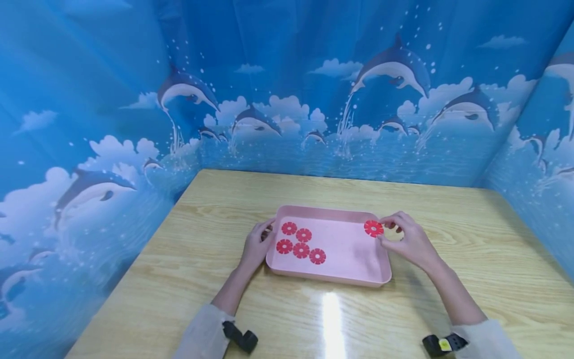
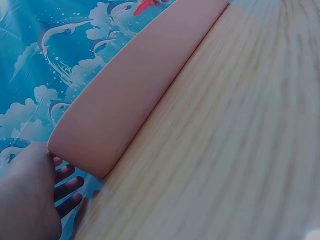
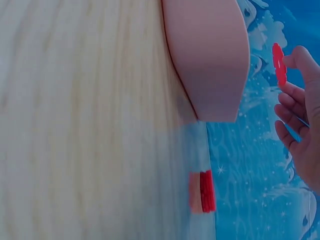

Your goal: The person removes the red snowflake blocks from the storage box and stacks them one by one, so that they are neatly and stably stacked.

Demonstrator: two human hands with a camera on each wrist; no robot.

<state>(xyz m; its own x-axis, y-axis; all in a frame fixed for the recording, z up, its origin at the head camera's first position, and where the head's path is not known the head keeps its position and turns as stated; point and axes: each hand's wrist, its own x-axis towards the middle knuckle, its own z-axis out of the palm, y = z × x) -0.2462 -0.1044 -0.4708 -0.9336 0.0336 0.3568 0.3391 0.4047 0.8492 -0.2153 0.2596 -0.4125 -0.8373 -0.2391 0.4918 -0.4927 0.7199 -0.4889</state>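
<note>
A pink tray [image 1: 345,244] lies on the wooden table. Several flat red notched discs, each with a hole in the middle, lie in its left part; one of them is this red disc [image 1: 317,256]. My left hand [image 1: 258,244] holds the tray's left rim; in the left wrist view, its fingers [image 2: 67,190] bend beside the tray's corner. Over the tray's right end, my right hand [image 1: 410,239] pinches another notched disc [image 1: 373,228] between thumb and forefinger. The right wrist view shows this disc [image 3: 279,65] edge-on above the rim, the other fingers loosely bent.
A red stack [image 3: 207,191] stands on the table beyond the tray's corner in the right wrist view, out of sight in the head view. Blue dolphin-printed curtains [image 1: 287,89] enclose the table [image 1: 215,199] at the back and sides.
</note>
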